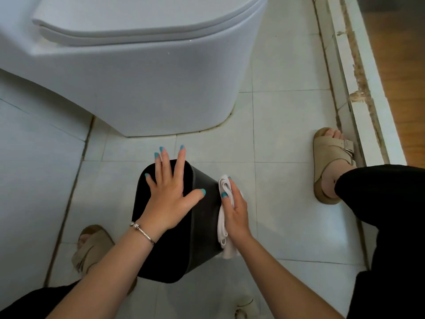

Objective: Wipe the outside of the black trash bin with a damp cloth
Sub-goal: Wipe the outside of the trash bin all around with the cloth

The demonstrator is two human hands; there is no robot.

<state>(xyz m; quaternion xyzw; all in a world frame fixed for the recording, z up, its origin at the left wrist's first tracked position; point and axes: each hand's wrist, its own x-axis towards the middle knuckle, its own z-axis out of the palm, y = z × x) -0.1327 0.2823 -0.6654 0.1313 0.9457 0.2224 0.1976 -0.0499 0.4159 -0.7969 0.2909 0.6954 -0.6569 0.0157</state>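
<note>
We see the black trash bin (pixel 184 226) on the tiled floor (pixel 287 125) before the toilet (pixel 138 77), our left hand (pixel 171 199) spread flat on top, our right hand (pixel 234 210) pressing the white cloth (pixel 223 226) against its right side.

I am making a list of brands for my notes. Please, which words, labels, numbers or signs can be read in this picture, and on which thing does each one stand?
None: no readable text on the black trash bin, the white cloth, the toilet or the sandals.
</note>
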